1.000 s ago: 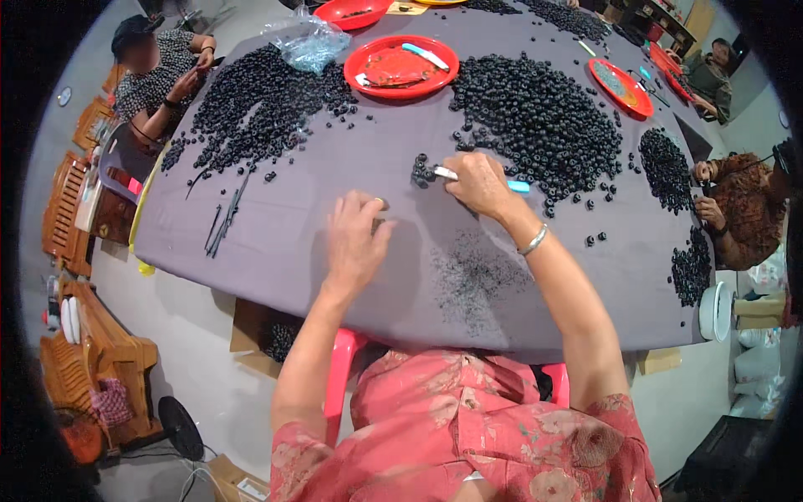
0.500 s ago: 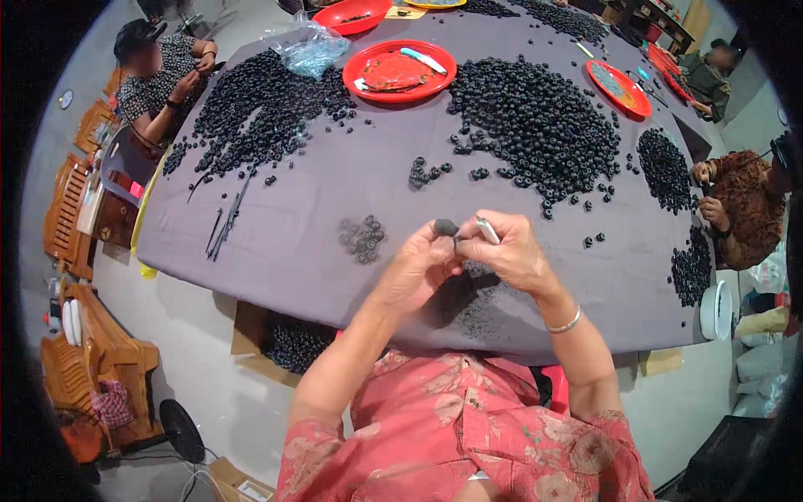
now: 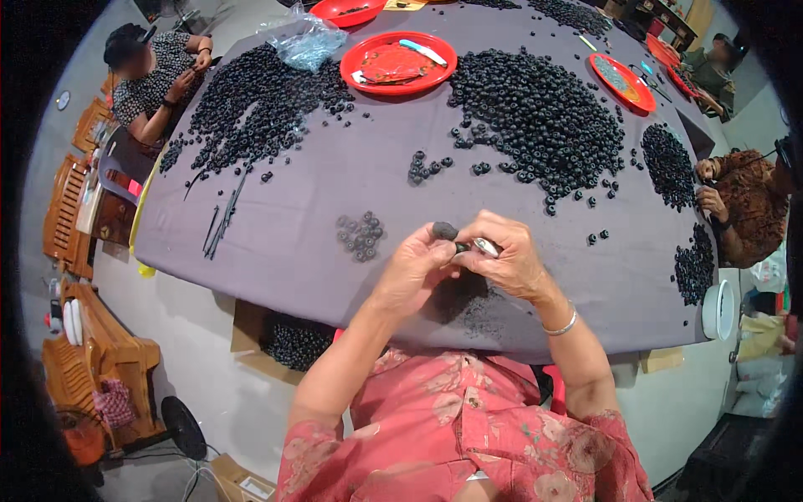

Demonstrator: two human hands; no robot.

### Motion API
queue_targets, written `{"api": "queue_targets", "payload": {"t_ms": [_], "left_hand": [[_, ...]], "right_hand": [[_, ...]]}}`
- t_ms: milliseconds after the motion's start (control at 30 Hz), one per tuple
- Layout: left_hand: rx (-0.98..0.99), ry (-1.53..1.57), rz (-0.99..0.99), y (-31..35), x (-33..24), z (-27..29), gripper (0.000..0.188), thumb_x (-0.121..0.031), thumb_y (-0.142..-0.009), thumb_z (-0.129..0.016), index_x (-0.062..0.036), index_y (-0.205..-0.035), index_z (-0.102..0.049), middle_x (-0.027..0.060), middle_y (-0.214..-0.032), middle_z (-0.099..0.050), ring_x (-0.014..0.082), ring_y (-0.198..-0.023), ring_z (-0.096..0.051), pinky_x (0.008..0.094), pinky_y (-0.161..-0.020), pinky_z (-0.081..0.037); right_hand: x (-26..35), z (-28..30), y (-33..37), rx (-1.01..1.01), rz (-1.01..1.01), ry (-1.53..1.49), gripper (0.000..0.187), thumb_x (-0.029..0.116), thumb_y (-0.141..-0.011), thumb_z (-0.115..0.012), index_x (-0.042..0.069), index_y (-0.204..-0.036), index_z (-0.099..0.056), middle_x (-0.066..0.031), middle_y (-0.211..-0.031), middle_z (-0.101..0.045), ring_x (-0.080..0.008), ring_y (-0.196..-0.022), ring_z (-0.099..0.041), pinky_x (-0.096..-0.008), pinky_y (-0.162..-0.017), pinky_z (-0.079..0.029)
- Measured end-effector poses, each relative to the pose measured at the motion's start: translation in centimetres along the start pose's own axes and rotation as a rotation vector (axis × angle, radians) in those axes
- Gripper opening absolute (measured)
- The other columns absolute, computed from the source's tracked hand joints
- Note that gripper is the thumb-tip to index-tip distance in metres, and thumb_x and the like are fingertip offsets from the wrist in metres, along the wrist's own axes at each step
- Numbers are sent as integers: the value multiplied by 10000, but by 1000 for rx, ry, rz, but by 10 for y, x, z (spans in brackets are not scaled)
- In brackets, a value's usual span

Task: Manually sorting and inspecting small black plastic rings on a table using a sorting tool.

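Observation:
My left hand [image 3: 416, 266] pinches a small black ring-shaped piece [image 3: 461, 247] between thumb and index finger, and a dark cover [image 3: 445, 230] sits on one of its fingertips. My right hand [image 3: 504, 258] is closed on a slim, pale hand tool [image 3: 487, 247], whose working end meets the black piece or lies close by it; the fingers hide which. Below both hands, dark crumbs [image 3: 481, 316] are scattered on the grey cloth. To the left lies a small cluster of dusty, greyish ring-shaped pieces [image 3: 360, 237].
Large heaps of black ring-shaped pieces [image 3: 535, 117] cover the far table [image 3: 335, 289]. A red tray [image 3: 398, 88] holds a pale-blue-handled tool. Thin black strips [image 3: 222, 226] lie at left, a white bowl [image 3: 718, 309] at the right edge. Other people [image 3: 740, 197] work around the table.
The pale tool in my right hand has turned from pointing up to lying flatter, and the hand has rolled slightly. My left hand keeps its pinch. The whole view has shifted a little.

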State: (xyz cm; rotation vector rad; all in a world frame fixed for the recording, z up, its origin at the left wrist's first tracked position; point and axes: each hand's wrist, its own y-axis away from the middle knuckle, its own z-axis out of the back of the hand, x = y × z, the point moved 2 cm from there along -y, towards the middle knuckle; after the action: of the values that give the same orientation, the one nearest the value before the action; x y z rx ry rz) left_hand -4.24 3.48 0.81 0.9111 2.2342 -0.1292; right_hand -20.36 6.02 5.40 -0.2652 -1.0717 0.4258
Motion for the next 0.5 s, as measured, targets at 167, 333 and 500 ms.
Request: {"api": "queue_targets", "payload": {"t_ms": [167, 333, 500], "left_hand": [[69, 74, 8, 1, 4, 6, 200, -94, -901, -612, -76, -1073, -512, 20, -913, -604, 110, -784, -592, 252, -686, -488], [95, 5, 35, -4, 4, 14, 222, -67, -893, -591, -39, -1083, -480, 65, -920, -596, 146, -773, -592, 269, -694, -496], [148, 98, 34, -6, -3, 7, 225, -84, -896, -598, -35, -1086, -489, 69, -937, -594, 153, -795, -580, 290, -707, -489]], "right_hand": [[3, -6, 2, -11, -3, -44, 155, 62, -748, -725, 23, -882, -658, -67, -740, -579, -168, -631, -553, -288, -572, -430], [-2, -3, 0, 30, -44, 6, 122, 81, -776, -711, 19, -868, -659, -88, -732, -587, -206, -623, -570, -305, -579, -445], [-10, -5, -5, 102, -163, -254, 77, 26, -866, -638, -46, -880, -659, -76, -780, -600, -139, -674, -632, -259, -604, -500]]}}
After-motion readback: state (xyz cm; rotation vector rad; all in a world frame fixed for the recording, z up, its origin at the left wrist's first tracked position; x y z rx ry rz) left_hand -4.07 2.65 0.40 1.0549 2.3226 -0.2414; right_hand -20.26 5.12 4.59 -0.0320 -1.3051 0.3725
